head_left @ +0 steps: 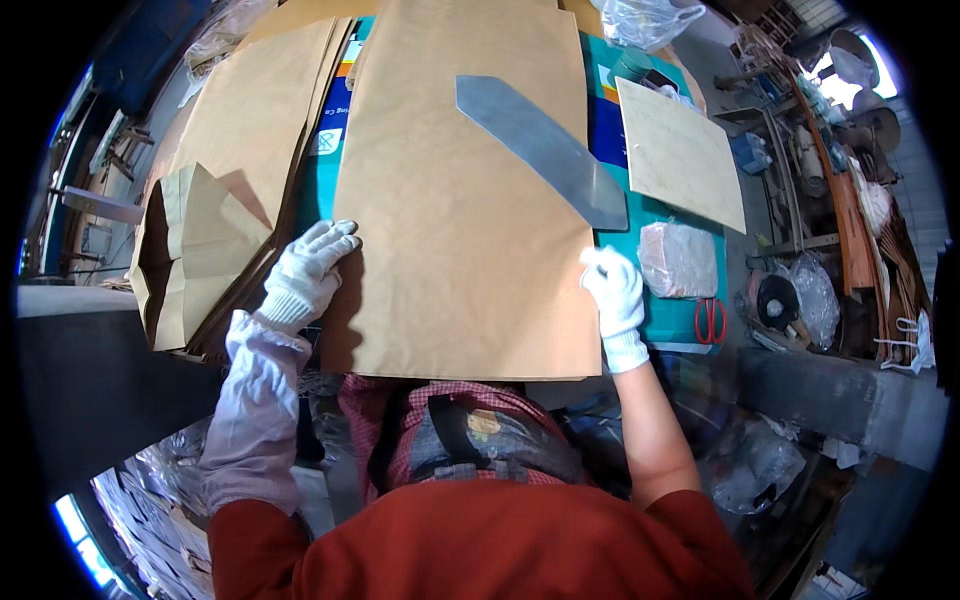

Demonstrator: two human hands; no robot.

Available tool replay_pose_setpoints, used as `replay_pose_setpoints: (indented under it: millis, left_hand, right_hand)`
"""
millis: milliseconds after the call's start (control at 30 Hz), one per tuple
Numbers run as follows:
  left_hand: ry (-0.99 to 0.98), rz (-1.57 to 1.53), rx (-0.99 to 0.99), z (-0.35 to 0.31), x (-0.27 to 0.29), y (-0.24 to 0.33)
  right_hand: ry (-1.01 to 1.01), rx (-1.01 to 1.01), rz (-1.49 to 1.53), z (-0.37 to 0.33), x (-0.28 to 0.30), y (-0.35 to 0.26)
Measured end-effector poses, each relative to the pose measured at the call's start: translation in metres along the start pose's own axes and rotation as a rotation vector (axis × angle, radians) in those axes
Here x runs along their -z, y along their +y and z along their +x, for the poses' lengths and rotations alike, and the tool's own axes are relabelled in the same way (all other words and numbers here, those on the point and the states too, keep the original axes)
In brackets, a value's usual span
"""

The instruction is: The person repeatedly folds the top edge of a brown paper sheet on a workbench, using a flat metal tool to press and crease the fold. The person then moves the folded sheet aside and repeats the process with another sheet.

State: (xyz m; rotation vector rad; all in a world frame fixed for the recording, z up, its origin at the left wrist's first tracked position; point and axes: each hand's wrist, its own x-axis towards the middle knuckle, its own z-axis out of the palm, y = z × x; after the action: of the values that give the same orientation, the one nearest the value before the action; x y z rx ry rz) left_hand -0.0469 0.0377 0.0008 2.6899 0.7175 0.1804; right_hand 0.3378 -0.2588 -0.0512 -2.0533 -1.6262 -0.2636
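Observation:
A tall stack of brown kraft paper (450, 280) lies lengthwise in front of me. My left hand (308, 270), in a white glove, rests at its left edge with the fingers stretched out over the paper. At the right edge is my gloved right hand (614, 295), its fingers curled in on the paper's side; the fingertips are slightly blurred. On top of the paper, slanting down to the right, lies a flat grey metal plate (545, 150) with angled ends. It is apart from both hands.
More kraft paper (255, 100) is stacked at left, with a folded paper piece (195, 250) opened at its end. At right are a beige board (685, 155), a whitish wrapped block (678, 260), red-handled scissors (711, 321) and a clear plastic bag (650, 22).

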Motion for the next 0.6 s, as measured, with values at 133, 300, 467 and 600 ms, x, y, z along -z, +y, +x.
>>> replay_pose_setpoints:
  millis: [133,300,467,600]
  left_hand:
    - [-0.309,-0.041,0.047,-0.004,0.042,0.017]
    - [0.007,-0.806,0.754,-0.004,-0.018,-0.049]
    - [0.224,-0.282,0.809,0.022,-0.034,0.018]
    - [0.311,0.000,0.780,0.028,-0.043,0.032]
  right_hand:
    - [-0.167,0.099,0.114,0.011,0.012,0.010]
    - [-0.436,-0.590,0.394,0.050,0.022,-0.003]
    - [-0.337,-0.733,0.262,0.053,0.013,-0.018]
    - [-0.209,-0.595,0.113,0.037,-0.002,-0.022]
